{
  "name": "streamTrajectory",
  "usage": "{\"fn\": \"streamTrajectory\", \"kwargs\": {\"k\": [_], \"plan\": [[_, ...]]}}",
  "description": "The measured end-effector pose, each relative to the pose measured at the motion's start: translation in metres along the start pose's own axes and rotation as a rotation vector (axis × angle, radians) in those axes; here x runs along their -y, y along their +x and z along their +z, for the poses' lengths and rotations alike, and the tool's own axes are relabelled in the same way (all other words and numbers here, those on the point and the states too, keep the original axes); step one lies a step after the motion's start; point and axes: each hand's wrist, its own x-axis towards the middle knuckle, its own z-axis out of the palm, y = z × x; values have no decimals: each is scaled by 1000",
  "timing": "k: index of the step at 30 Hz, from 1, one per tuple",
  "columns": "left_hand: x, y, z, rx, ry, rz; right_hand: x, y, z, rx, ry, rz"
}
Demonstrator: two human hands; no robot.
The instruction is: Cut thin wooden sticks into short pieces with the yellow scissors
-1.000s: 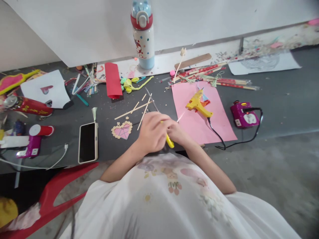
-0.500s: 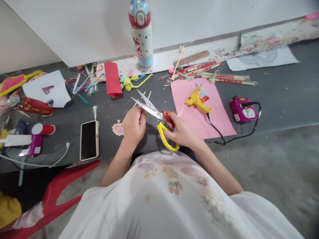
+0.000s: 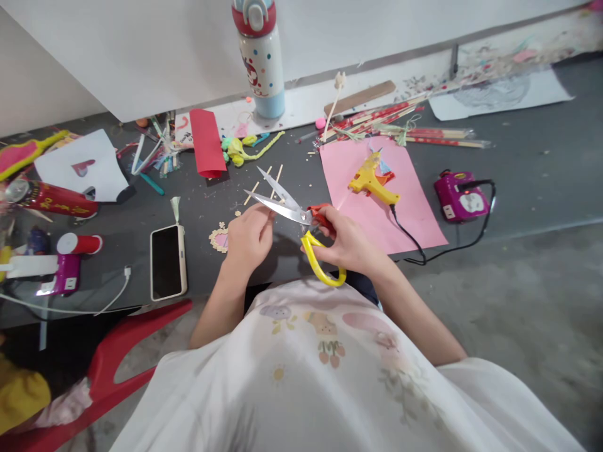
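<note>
My right hand (image 3: pixel 346 237) grips a pair of scissors (image 3: pixel 308 220) by its red and yellow handles, and the two blades are spread apart, pointing left and away from me. My left hand (image 3: pixel 252 235) is closed, thumb against the fingers, close by the lower blade tip; what it pinches, if anything, is hidden. Left of that hand lies a small pink heart shape (image 3: pixel 219 239) edged with pale wooden bits, partly covered by the hand. Two thin wooden sticks (image 3: pixel 276 182) lie on the table behind the blades.
A yellow glue gun (image 3: pixel 372 182) lies on pink paper (image 3: pixel 409 213), its cord running to a purple power box (image 3: pixel 461 196). A phone (image 3: pixel 168 262) lies at left, near a red can (image 3: pixel 59 198). A bottle (image 3: pixel 264 69) and bundled sticks (image 3: pixel 377 122) are at the back.
The view has shifted slightly. My hands keep nearly the same pose, the scissors still spread, with the left hand a little lower relative to the sticks, which show more.
</note>
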Motion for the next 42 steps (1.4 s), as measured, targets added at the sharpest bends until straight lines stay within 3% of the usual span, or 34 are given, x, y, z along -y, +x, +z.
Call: {"fn": "streamTrajectory", "kwargs": {"k": [18, 31, 37, 39, 42], "plan": [[-8, 14, -13, 197, -156, -57, -19, 2, 3, 96, 136, 14], [0, 17, -11, 244, -220, -73, -9, 3, 3, 84, -32, 41], [5, 21, -7, 331, -131, -87, -11, 6, 6, 72, -31, 93], [3, 23, -6, 260, -6, -83, -13, 9, 9, 60, -27, 133], [-10, 24, -5, -61, 137, -39, -15, 14, 16, 32, 28, 190]]}}
